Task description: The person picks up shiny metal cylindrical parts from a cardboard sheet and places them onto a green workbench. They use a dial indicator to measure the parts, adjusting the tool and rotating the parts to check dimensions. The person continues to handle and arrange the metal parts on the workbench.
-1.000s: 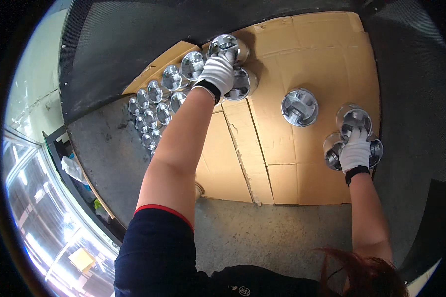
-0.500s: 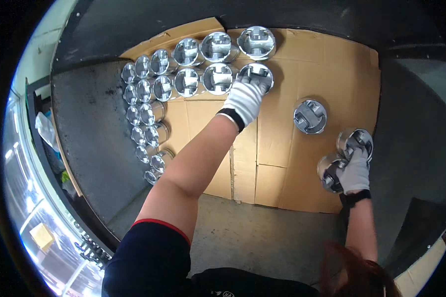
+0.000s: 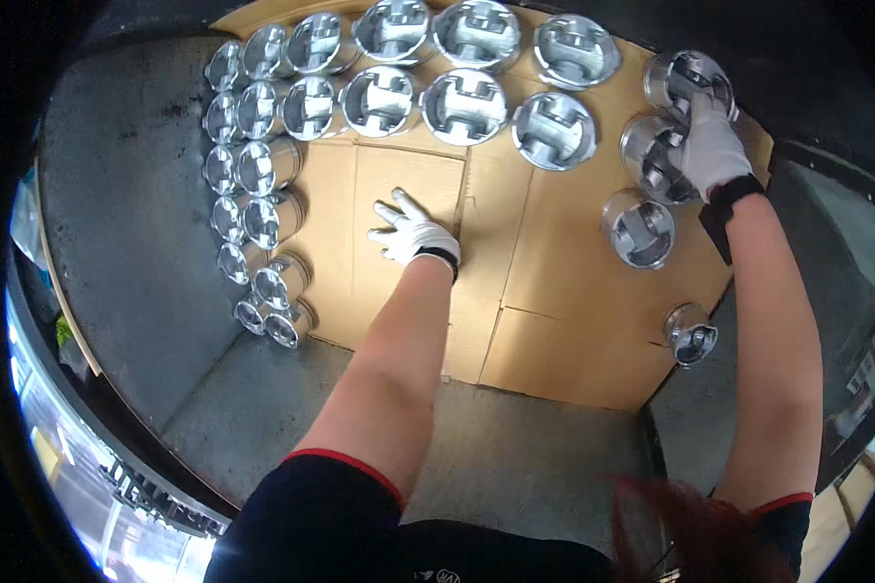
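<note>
Metal pistons, shiny and hollow side up, stand on a sheet of brown cardboard (image 3: pixel 554 330). My gloved left hand (image 3: pixel 413 233) has its fingers spread over the bare cardboard and holds nothing. At the far right, my gloved right hand (image 3: pixel 710 146) grips two pistons side by side: its fingers reach into the farther piston (image 3: pixel 685 80), and its thumb side is at the nearer piston (image 3: pixel 651 155). Another piston (image 3: pixel 640 228) stands just nearer than these. The piston (image 3: pixel 554 131) at the right end of the second row is free of both hands.
Two rows of pistons (image 3: pixel 389 97) run along the far edge, and two columns (image 3: pixel 262 219) line the left side. A lone piston (image 3: pixel 690 335) stands near the right edge. Dark walls (image 3: pixel 126 214) enclose the cardboard; grey floor (image 3: pixel 544 457) shows nearer me.
My left hand has left the row-end piston and come back nearer, fingers spread. My right hand has moved from the near right to the far right with two pistons. The view has shifted.
</note>
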A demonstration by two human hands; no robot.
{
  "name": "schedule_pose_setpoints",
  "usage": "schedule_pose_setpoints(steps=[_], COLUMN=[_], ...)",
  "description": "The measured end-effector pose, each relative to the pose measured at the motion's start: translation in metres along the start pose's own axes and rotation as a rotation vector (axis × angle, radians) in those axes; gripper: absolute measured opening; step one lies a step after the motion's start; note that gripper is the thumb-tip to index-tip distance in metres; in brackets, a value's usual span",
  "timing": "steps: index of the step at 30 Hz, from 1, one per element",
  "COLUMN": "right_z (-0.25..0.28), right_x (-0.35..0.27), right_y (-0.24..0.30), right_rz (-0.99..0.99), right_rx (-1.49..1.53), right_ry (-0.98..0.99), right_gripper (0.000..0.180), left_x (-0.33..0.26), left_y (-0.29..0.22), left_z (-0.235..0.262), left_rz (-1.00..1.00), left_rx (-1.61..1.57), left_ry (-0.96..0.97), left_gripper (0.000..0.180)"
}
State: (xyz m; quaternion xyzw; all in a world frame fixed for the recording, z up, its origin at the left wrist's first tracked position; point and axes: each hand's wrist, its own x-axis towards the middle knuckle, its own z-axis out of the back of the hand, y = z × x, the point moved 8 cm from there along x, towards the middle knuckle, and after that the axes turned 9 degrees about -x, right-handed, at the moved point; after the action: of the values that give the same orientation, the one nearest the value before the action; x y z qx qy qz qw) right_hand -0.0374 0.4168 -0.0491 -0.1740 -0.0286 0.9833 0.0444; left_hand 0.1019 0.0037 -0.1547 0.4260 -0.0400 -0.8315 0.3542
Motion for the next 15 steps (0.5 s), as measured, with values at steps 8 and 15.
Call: schedule_pose_setpoints(steps=[8, 15], right_z=[-0.048, -0.056], right_x=[0.030, 0.037], right_y=[0.044, 0.041], right_rz=[-0.022, -0.075], right_rx=[0.006, 0.015], right_ry=[0.167, 0.117], right_gripper=[0.076, 0.076], left_x=[0.004, 0.010], left_y=[0.006, 0.007], left_z=[0.000, -0.006], left_rz=[-0.006, 0.004], left_rx=[-0.021, -0.013], left_ry=[-0.066, -0.077], left_gripper=[0.095, 0.093])
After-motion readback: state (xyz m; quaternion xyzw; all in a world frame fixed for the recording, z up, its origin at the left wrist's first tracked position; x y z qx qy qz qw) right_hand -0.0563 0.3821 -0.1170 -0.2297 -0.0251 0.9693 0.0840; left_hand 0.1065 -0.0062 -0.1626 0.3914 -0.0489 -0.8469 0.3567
